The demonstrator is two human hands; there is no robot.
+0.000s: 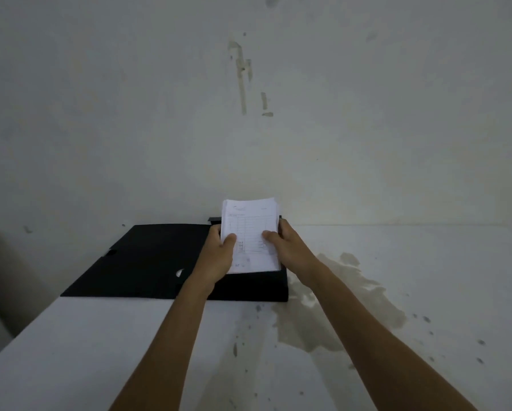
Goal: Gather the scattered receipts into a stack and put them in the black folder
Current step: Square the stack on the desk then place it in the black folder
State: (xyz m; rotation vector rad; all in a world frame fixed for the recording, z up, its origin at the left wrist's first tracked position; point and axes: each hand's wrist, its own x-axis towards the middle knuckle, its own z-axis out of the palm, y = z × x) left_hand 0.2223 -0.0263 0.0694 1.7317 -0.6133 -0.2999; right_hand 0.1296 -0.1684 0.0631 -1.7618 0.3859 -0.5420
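Observation:
A stack of white receipts stands tilted up over the right half of the open black folder, its bottom edge resting on the folder. My left hand grips the stack's left side with the thumb on the front sheet. My right hand grips the right side the same way. The folder lies flat on a white table, its flap spread to the left, with a small cut-out showing near its middle. The top sheet shows a printed table and some handwriting.
The white table has a large yellowish stain to the right of the folder and several dark specks. A stained white wall rises just behind the folder. The table's left edge drops off at the lower left.

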